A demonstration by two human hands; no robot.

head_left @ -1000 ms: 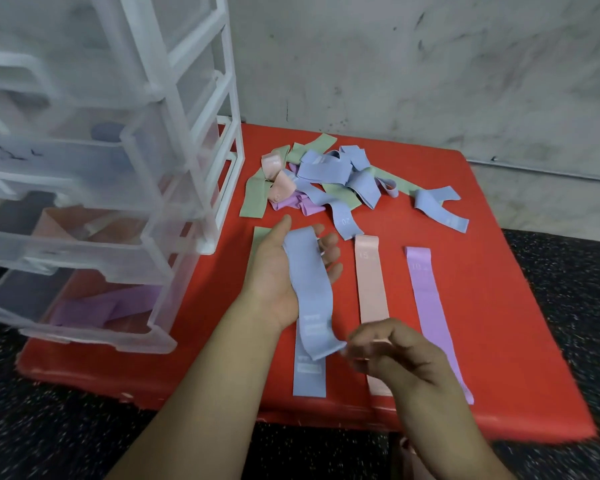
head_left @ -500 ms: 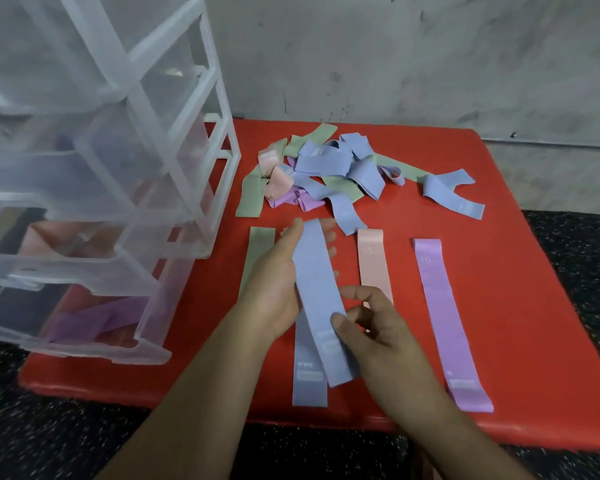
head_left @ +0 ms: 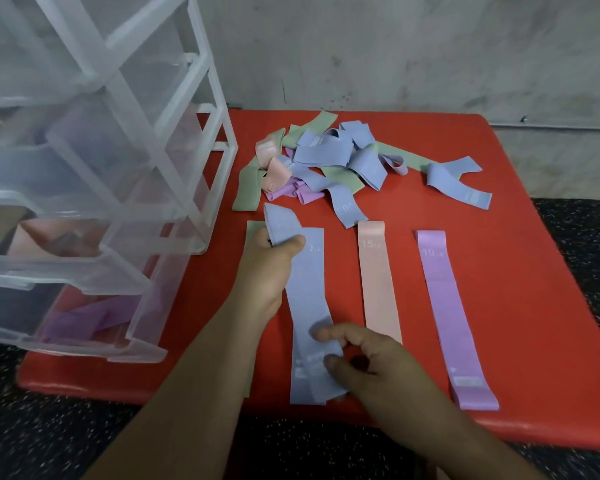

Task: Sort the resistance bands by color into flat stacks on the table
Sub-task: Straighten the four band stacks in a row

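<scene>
A: Where is the blue band (head_left: 307,299)?
B: Along the table (head_left: 520,271), between the green band (head_left: 253,226) and the pink band (head_left: 378,289).
A: And the hands?
B: The left hand (head_left: 265,275) grips its far end; the right hand (head_left: 378,368) pinches its near end.

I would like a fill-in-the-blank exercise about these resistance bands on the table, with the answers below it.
1. The held band, gripped at its ends by the left hand and the right hand, is ___.
2. The number printed on the flat pink band is ___.
3. The rightmost flat band is ___.
4. The unsorted pile lies on a ___ table.

Missing words: blue; 15; purple; red.
</scene>
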